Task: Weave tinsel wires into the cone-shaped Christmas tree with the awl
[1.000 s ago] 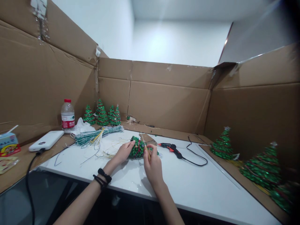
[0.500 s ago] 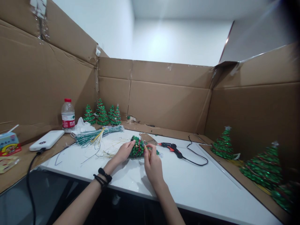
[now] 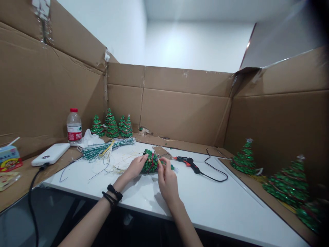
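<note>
- The left hand (image 3: 135,167) is clamped on the tree (image 3: 149,164), its thumb on the tree's near side; its other fingers are mostly hidden.
- The tree, green and beaded with a dark red strand, lies tipped over above the middle of the worktop (image 3: 213,206), narrow end to the right; whether it touches the surface is hard to tell.
- The right hand (image 3: 167,178) has thumb and forefinger together on a slim tan tool (image 3: 159,161), close against the tree and largely covered by the fingers.
- Black bands (image 3: 112,196) circle the left wrist.
- Just beyond the tree, toward the worktop's far edge, lies a brown scrap (image 3: 162,152).
- The glue gun (image 3: 188,161) lies right of the scrap, nozzle toward it, its cord (image 3: 218,181) looping toward the right edge.
- A wire bundle (image 3: 102,150), green and white with yellow strands, lies at the worktop's far left corner.
- Past that corner, on the cardboard ledge, are a tissue (image 3: 92,139), a red-capped bottle (image 3: 74,130) and a group of finished trees (image 3: 112,128).
- Left of the left edge lies a white power bank (image 3: 50,155).
- More trees (image 3: 289,183) stand along the right edge.
</note>
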Action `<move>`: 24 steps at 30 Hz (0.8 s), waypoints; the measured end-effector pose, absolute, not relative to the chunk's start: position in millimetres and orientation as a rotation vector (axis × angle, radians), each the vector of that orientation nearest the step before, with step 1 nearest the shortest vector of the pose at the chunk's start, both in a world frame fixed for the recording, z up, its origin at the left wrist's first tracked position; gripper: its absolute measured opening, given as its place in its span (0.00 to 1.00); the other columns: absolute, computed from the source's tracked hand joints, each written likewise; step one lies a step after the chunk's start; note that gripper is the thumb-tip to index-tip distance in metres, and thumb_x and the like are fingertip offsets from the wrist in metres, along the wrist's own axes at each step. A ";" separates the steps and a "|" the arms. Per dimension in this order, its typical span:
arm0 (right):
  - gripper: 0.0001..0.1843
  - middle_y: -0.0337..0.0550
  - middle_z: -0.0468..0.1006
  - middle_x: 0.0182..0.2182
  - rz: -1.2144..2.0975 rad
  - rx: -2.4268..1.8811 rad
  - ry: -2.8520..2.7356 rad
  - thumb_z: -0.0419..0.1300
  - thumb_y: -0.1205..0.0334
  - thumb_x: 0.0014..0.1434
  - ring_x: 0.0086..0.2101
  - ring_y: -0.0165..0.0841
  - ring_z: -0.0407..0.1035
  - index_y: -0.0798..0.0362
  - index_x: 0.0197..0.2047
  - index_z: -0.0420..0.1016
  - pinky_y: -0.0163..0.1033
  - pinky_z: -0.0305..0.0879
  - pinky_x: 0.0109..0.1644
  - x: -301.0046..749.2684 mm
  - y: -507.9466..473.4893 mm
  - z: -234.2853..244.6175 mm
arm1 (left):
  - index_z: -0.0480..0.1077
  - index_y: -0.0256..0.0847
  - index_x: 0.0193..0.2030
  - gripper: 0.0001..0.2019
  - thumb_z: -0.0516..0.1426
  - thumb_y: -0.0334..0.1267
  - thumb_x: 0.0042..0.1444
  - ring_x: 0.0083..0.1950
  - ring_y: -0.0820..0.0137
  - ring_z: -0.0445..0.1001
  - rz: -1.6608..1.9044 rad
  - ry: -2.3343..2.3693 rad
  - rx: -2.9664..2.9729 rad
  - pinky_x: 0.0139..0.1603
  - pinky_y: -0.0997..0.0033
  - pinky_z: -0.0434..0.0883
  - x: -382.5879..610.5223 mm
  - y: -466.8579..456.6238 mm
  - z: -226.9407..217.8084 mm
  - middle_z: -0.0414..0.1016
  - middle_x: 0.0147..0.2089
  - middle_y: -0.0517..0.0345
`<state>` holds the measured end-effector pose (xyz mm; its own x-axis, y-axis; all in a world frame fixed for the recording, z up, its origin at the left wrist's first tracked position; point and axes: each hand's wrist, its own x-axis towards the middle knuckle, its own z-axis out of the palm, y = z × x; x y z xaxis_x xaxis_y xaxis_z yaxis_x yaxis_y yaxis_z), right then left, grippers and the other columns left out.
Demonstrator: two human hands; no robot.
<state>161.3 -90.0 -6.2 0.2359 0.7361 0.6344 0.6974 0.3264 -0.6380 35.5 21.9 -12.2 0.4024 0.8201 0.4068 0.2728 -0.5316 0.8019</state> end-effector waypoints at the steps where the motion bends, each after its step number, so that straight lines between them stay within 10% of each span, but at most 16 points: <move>1: 0.17 0.44 0.77 0.32 0.039 -1.383 -1.476 0.40 0.54 0.66 0.26 0.34 0.71 0.53 0.49 0.62 0.35 0.61 0.29 161.3 -89.8 -6.4 | 0.73 0.34 0.38 0.26 0.43 0.54 0.60 0.43 0.60 0.73 1.089 0.927 2.017 0.50 0.65 0.65 35.4 22.0 -12.3 0.78 0.40 0.45; 24: 0.17 0.46 0.78 0.38 -0.007 -1.407 -1.542 0.40 0.58 0.66 0.32 0.36 0.74 0.52 0.49 0.65 0.37 0.64 0.34 159.8 -91.8 -4.1 | 0.73 0.36 0.38 0.26 0.41 0.53 0.60 0.45 0.59 0.72 1.039 0.965 2.096 0.51 0.64 0.64 33.9 11.8 -5.8 0.78 0.42 0.46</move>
<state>159.8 -91.8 -4.1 0.1849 0.7412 0.6453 0.7467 0.3209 -0.5826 33.9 11.8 -5.8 0.4286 0.8101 0.4000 0.3388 -0.5545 0.7601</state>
